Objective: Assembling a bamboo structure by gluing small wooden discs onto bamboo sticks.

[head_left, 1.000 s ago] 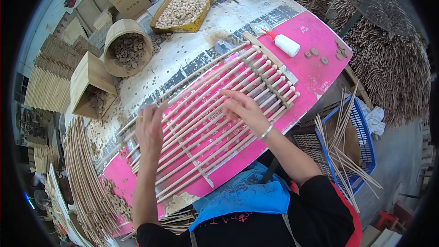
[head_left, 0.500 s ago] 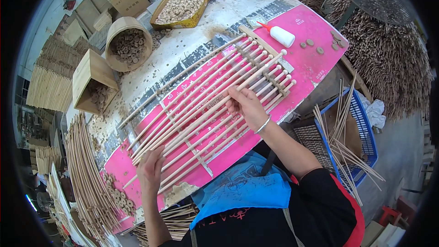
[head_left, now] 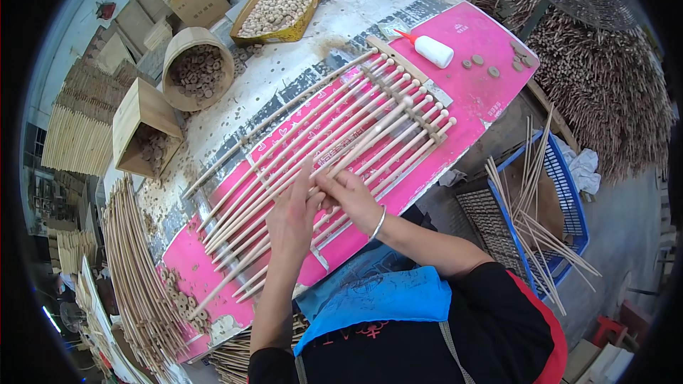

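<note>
Over the middle of the pink sheet (head_left: 491,35), my left hand (head_left: 290,217) and my right hand (head_left: 347,198) are close together. Both are closed on a long wooden stick with a round ball tip (head_left: 407,102); the hands hide its middle. A second ball tip (head_left: 377,130) shows just above my fingers, and I cannot tell if its stick is held too. Beneath lies a row of ball-tipped sticks (head_left: 284,144), side by side and slanting from lower left to upper right. Small brown pieces (head_left: 434,128) sit across the sticks near their ball ends, by a wooden strip (head_left: 398,58).
A white glue bottle with a red nozzle (head_left: 432,51) lies beyond the ball ends. Farther back are a tray of wooden balls (head_left: 316,11) and two wooden containers (head_left: 178,53) of brown discs. Bundled sticks (head_left: 128,263) stand left; a blue basket (head_left: 569,192) stands right.
My right hand has slid down and left along the stick, and my left hand has moved up and right to meet it. The held stick's ball tip has shifted down and left.
</note>
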`<state>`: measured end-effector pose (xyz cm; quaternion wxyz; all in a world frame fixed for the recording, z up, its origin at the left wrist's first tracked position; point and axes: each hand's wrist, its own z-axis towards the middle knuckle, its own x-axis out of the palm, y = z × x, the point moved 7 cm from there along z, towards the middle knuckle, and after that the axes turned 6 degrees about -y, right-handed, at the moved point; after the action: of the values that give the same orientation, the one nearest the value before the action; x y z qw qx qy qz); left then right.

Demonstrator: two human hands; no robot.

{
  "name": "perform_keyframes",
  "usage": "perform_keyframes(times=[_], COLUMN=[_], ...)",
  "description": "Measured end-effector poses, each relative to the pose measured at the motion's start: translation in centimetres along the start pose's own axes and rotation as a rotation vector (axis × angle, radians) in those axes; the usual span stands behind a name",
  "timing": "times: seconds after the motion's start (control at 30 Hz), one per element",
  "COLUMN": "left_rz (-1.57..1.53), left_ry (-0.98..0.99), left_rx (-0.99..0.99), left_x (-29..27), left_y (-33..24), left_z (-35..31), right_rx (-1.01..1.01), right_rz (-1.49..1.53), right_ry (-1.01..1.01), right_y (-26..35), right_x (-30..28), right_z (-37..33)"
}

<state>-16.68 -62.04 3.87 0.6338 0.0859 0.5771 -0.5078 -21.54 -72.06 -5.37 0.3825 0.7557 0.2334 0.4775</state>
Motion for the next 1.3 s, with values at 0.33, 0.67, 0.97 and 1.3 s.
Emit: perform_keyframes(times=[0.33, 0.67, 0.97, 1.3], left_rz=[-0.463, -0.535, -0.385, -0.373], left_ry=[0.202, 0.219, 0.216, 0.218], left_rx=[-0.218, -0.338, -0.21, -0.168], left_x=[1.5, 0.3, -0.2, 1.1], left_y=[0.5, 2.4, 1.9, 2.1], left_z=[-0.3, -1.5, -0.8, -0.1], right_rx=[0.014, -0.152, -0.106, -0.026], right_rz=[-0.089, -0.073, -0.154, -0.184], right_ry=[0.116, -0.119, -0.221, -0.273], right_y=[1.0, 7.4, 8.4, 8.2], right_x=[-2.7, -9.5, -12.1, -13.5], right_z=[-0.9, 1.3, 1.0, 0.2])
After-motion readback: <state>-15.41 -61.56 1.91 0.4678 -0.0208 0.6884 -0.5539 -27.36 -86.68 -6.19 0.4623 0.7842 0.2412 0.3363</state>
